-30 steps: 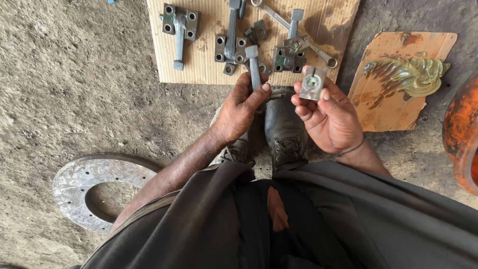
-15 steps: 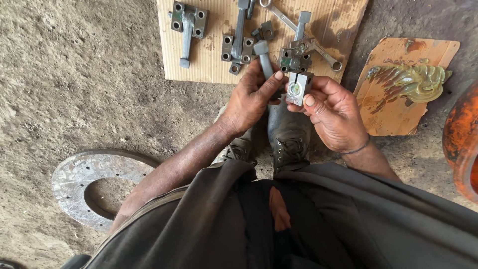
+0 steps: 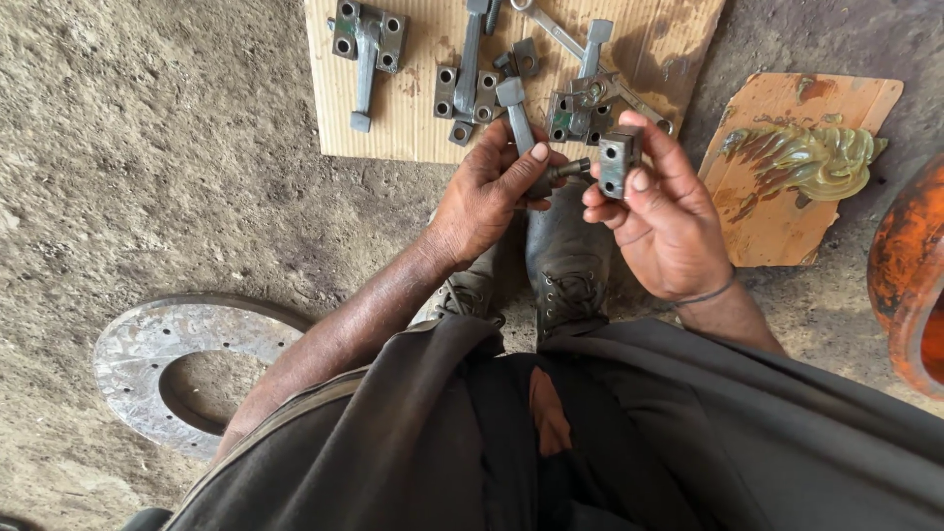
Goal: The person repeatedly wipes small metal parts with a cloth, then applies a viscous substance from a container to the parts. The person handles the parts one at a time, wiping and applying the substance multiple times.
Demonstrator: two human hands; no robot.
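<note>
My left hand [image 3: 487, 192] grips a grey metal lever bar [image 3: 513, 110] whose square head points up toward the cardboard; a short pin sticks out of its lower end toward the right. My right hand [image 3: 657, 211] pinches a small grey metal block [image 3: 618, 157] with holes in its face, held right against that pin. Both hands hover above my dark boots [image 3: 565, 261], just below a cardboard sheet [image 3: 413, 118].
On the cardboard lie several assembled grey latch parts [image 3: 366, 44] and a wrench [image 3: 556, 29]. A second board [image 3: 777, 226] smeared with yellowish grease [image 3: 806, 157] lies right. A steel ring flange [image 3: 187, 369] rests on the dirt floor at left; an orange drum [image 3: 910, 275] stands far right.
My right hand brought the small block in from the right and turned it, so it now meets the pin of the lever held in my left hand. The view shifted slightly.
</note>
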